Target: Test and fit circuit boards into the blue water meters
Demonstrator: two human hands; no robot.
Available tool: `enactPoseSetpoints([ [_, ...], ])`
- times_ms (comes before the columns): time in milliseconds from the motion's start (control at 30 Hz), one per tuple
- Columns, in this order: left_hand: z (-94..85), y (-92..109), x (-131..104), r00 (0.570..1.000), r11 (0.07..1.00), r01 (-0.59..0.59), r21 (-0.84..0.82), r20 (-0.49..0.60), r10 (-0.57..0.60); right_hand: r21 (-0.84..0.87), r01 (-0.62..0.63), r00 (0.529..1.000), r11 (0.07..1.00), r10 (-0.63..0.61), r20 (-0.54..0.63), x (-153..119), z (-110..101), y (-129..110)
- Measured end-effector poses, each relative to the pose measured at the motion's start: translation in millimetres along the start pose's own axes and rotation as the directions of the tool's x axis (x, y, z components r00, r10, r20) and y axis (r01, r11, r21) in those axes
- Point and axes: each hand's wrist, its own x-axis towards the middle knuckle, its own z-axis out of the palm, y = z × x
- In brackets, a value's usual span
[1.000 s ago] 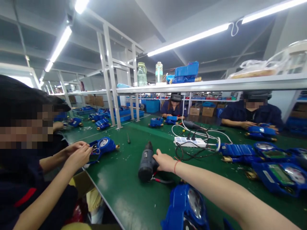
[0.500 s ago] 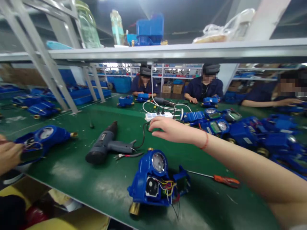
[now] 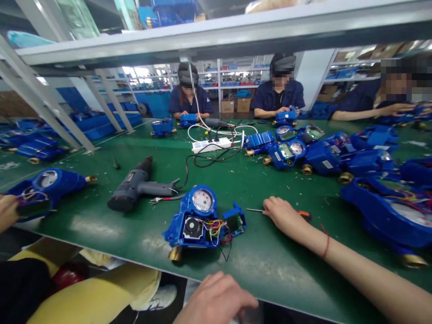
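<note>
A blue water meter (image 3: 202,216) with brass ends lies in front of me, its round dial up and its wiring compartment uncovered. Colored wires run from it to a small blue display cover (image 3: 235,220) at its right. Over the screwdriver (image 3: 304,215) on the green table is my right hand (image 3: 281,215), fingers closed around its shaft; the tip shows to the left and part of the orange handle to the right. Below the table's front edge, my left hand (image 3: 218,299) is loosely curved with the thumb apart, and I see nothing in it.
A grey heat gun (image 3: 133,186) and pliers (image 3: 167,198) lie left of the meter. Behind is a white power strip (image 3: 212,144) with cables. Several meters crowd the right. At far left a neighbor's hand (image 3: 7,211) touches another meter. Co-workers sit opposite.
My right hand has come back from near the power strip and down onto the screwdriver. My left hand has entered at the bottom. The camera view has tilted down.
</note>
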Motion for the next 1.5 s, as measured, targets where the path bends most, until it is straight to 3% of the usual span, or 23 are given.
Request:
enactPoseSetpoints([
  [67,-10.4,20.2,16.2,0.985,0.972,-0.129,0.196,-0.085,0.148,0.075,0.001,1.0,0.997,0.0,-0.018,0.3,-5.8,-3.0],
  [167,-11.4,40.8,28.3,0.947,0.914,-0.073,0.4,-0.259,0.189,0.225,0.078,0.997,0.971,-0.07,-0.043,5.4,-16.8,-19.5],
  [233,1.2,42.6,27.7,0.93,0.899,-0.079,0.43,-0.294,0.222,0.327,0.183,0.983,0.927,-0.182,-0.035,11.5,-21.5,-35.6],
  [333,27.8,31.8,21.4,0.928,0.883,-0.15,0.445,-0.243,0.281,0.458,0.321,0.932,0.829,-0.364,0.004,24.6,-23.8,-55.9],
  [400,39.7,23.6,17.7,0.935,0.884,-0.101,0.457,-0.259,0.241,0.526,0.381,0.879,0.761,-0.474,0.048,35.0,-23.9,-62.3],
  [500,42.9,17.7,14.9,0.945,0.894,0.053,0.444,-0.311,0.099,0.581,0.404,0.813,0.707,-0.568,0.125,48.8,-24.9,-63.2],
  [633,38.3,15.7,12.3,0.93,0.889,0.249,0.384,-0.352,-0.108,0.605,0.321,0.812,0.729,-0.54,0.22,55.1,-28.1,-61.0],
  [733,37.2,12.7,11.7,0.877,0.901,0.369,0.228,-0.406,-0.256,0.662,0.184,0.805,0.727,-0.498,0.322,51.9,-28.6,-61.1],
  [800,36.6,11.3,15.2,0.83,0.905,0.424,0.028,-0.413,-0.376,0.701,0.073,0.789,0.709,-0.471,0.394,49.0,-28.0,-61.5],
  [833,36.6,11.1,18.7,0.82,0.905,0.412,-0.107,-0.389,-0.419,0.715,0.019,0.778,0.699,-0.459,0.428,47.8,-27.8,-61.6],
  [900,38.0,11.5,28.5,0.844,0.855,0.297,-0.425,-0.302,-0.443,0.731,-0.07,0.753,0.678,-0.445,0.485,46.3,-28.1,-61.2],
  [967,41.9,12.8,40.4,0.876,0.702,0.15,-0.697,-0.236,-0.421,0.734,-0.131,0.72,0.666,-0.445,0.532,45.9,-29.6,-59.8],
  [1067,49.1,16.4,55.8,0.872,0.524,0.064,-0.849,-0.208,-0.444,0.723,-0.189,0.673,0.665,-0.449,0.588,46.7,-32.0,-56.6],
  [1167,52.0,21.0,64.6,0.837,0.495,0.071,-0.866,-0.218,-0.502,0.71,-0.207,0.651,0.673,-0.447,0.613,47.5,-33.4,-54.8],
  [1233,50.4,23.0,67.4,0.812,0.508,0.102,-0.855,-0.223,-0.539,0.705,-0.178,0.662,0.686,-0.447,0.602,46.5,-35.3,-55.6],
  [1300,47.2,23.9,69.2,0.796,0.525,0.14,-0.84,-0.22,-0.563,0.705,-0.114,0.712,0.7,-0.437,0.55,42.2,-40.1,-57.3],
  [1367,43.8,24.5,71.0,0.793,0.543,0.167,-0.823,-0.216,-0.57,0.701,-0.04,0.81,0.712,-0.388,0.44,32.6,-47.7,-58.1],
  [1433,41.3,26.2,73.1,0.787,0.563,0.198,-0.802,-0.212,-0.58,0.712,-0.005,0.931,0.702,-0.257,0.26,17.5,-55.3,-56.0],
  [1500,40.4,29.4,75.2,0.753,0.582,0.244,-0.775,-0.227,-0.618,0.744,-0.015,0.992,0.668,-0.083,0.095,-0.9,-58.6,-50.8],
])
